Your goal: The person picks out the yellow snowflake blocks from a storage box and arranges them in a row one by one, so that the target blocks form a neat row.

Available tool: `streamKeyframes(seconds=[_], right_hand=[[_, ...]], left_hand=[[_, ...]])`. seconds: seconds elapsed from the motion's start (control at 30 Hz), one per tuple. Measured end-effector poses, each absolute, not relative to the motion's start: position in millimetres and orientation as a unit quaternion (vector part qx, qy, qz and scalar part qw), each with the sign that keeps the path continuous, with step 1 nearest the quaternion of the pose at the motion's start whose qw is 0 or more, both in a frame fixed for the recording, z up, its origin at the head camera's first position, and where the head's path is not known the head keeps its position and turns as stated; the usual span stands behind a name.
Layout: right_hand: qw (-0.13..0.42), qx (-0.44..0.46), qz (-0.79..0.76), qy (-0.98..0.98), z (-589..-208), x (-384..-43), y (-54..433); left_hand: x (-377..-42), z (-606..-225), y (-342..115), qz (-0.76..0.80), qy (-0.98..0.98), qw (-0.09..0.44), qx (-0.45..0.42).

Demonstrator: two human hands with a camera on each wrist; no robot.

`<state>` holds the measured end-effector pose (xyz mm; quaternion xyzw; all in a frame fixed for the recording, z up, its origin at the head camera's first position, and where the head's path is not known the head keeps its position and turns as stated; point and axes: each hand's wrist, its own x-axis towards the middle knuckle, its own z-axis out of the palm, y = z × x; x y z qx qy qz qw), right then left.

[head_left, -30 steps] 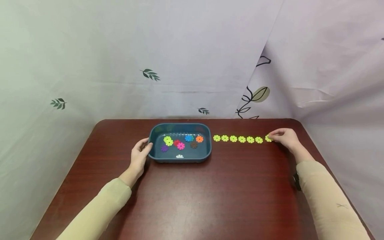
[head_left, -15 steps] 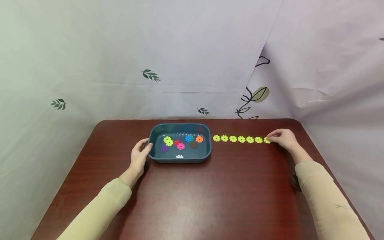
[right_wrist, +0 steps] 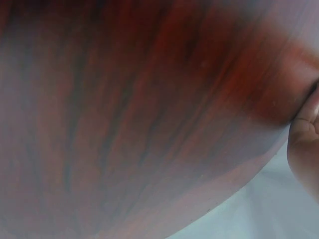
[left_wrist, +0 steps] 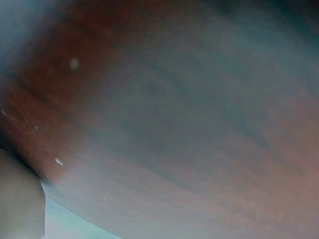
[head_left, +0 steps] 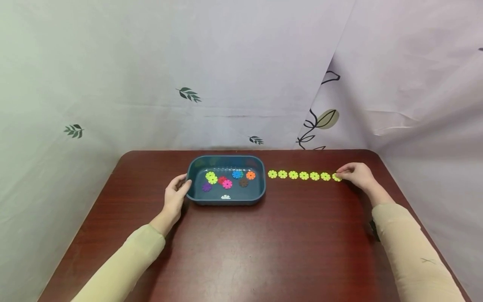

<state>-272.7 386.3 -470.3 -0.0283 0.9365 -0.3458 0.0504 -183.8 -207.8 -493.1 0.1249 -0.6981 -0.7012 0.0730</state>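
My left hand [head_left: 175, 195] grips the left end of a dark blue plastic tray [head_left: 226, 202], thumb near its rim. Inside the tray lie flower-shaped plastic discs: yellow ones [head_left: 213, 180], a pink one [head_left: 227, 184], a blue one [head_left: 237, 174], an orange one [head_left: 250, 175], a purple one [head_left: 206, 187], a brown one [head_left: 243, 183] and a white one [head_left: 225, 196]. To the right, a straight row of yellow discs [head_left: 304, 175] lies on the table. At its right end my right hand [head_left: 358, 174] pinches another yellow disc [head_left: 336, 177], partly covered by the fingertips.
The dark red wooden table [head_left: 241, 251] has rounded back corners. A pale curtain [head_left: 234, 63] with leaf prints hangs behind and at both sides. Both wrist views show mostly blurred table top and a bit of each hand.
My right hand has slid the last yellow disc slightly left, closing most of the gap to the row, then shifted it minimally. The left hand and the tray have stayed put.
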Motion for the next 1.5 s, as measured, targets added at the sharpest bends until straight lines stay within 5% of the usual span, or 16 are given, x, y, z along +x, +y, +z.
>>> streamKeyframes(seconds=[1.5], right_hand=[[0.048, -0.030, -0.489, 0.870, -455, -284, 355]], left_hand=[[-185, -493, -206, -0.705, -0.694, 0.075, 0.128]])
